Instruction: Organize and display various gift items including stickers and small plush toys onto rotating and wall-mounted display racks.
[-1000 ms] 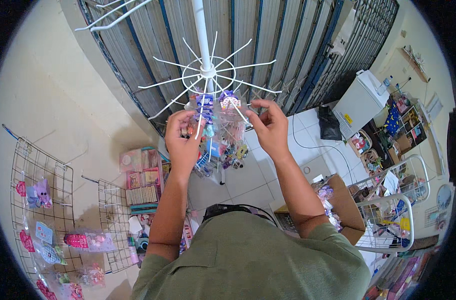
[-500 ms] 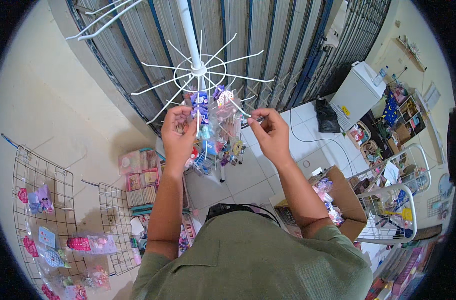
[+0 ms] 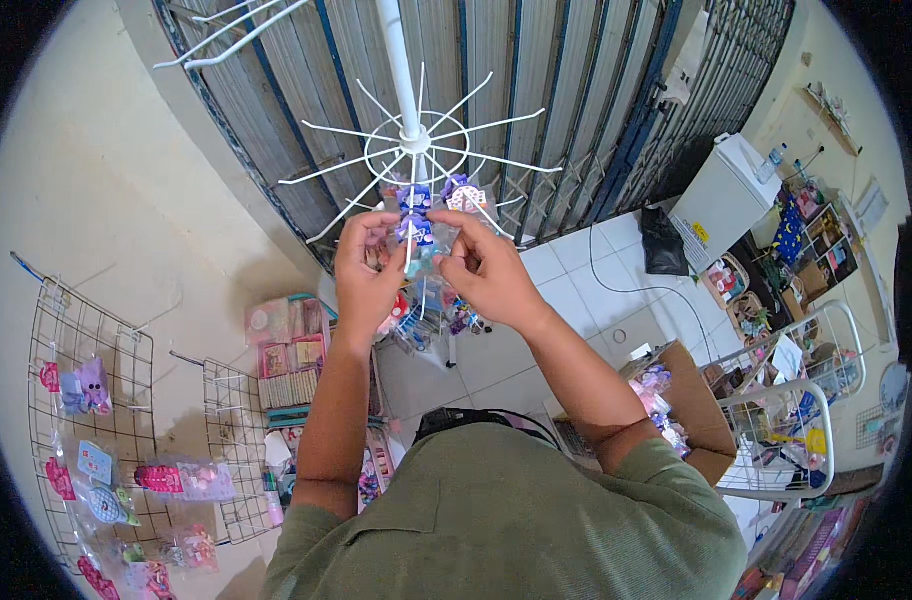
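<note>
– Where the spokes of the white rack fan out, what are the hands at?

– A purple-topped packet, clear bag below. It hangs in front of the person, at the near side of the rack, below the hub, one white spoke crossing before it.

– Left hand?

– At the packet's left edge. Fingers curled inward, index fingertip and thumb turned toward the purple card, a gap between the two. Whether it pinches the plastic, cannot tell.

– Right hand?

– Opposite side, mirrored. Index reaches to the card's right edge, thumb lower, other fingers bent. Grip on the bag: cannot tell either.

– Neighbours on the rack?

– Another purple card just above the first. To its right, a packet with a pale, spotted card. More small bagged goods crowd underneath, partly hidden by the hands.

– Surroundings?

– Folding metal gate behind the rack. Dark wire grid at far left, bagged trinkets hung on it. Right of the person, an open cardboard box with colourful packets, beside a white wire basket. Black plastic bag on pale floor tiles, next to a white appliance.
</note>
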Tool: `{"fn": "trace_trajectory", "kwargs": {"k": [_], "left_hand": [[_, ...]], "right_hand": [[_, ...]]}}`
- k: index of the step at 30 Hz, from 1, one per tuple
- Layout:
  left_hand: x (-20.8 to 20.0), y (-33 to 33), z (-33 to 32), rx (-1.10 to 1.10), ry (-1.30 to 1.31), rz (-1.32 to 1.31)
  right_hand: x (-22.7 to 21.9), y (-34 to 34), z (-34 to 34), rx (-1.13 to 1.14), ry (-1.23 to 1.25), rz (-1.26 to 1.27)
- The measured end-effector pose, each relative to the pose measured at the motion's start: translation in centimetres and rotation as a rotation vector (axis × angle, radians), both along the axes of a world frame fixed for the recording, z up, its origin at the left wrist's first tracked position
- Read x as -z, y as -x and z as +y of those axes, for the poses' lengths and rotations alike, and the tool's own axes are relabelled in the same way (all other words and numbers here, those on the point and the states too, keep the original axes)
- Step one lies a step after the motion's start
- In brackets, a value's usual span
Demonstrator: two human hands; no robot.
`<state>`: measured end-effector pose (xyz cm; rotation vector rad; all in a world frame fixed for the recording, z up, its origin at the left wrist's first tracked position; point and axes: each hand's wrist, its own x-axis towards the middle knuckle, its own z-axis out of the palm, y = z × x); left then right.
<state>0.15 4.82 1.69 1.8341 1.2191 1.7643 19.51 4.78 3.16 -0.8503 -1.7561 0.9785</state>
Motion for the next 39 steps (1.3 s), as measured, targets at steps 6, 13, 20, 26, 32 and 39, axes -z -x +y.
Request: {"fn": "trace_trajectory", "kwargs": {"k": [6, 13, 20, 26, 32, 39], "left_hand": [[-1.2, -0.4, 0.3, 0.029, 0.020, 0.095], [-1.0, 0.5, -1.3, -0.014, 0.005, 0.031], [-1.3, 0.0, -1.5, 0.001, 0.013, 0.125], [-1.6, 0.0, -0.5, -0.025, -0.010, 0.167], [-1.5, 0.1, -1.8, -0.016, -0.017, 0.129], [-1.4, 0.0, -2.3, 0.001, 0.017, 0.115]], "right_hand": [[0.2, 0.4, 0.9, -0.002, -0.001, -0.029], [0.2, 0.2, -0.1, 0.018, -0.003, 0.024], [-0.1, 0.2, 0.0, 0.026, -0.012, 0.009], [-0.2, 0.5, 0.4, 0.066, -0.060, -0.044], [-0.4, 0.0, -0.4, 0.043, -0.011, -0.039], [0.4, 0.2, -0.6, 0.057, -0.058, 0.046]]}}
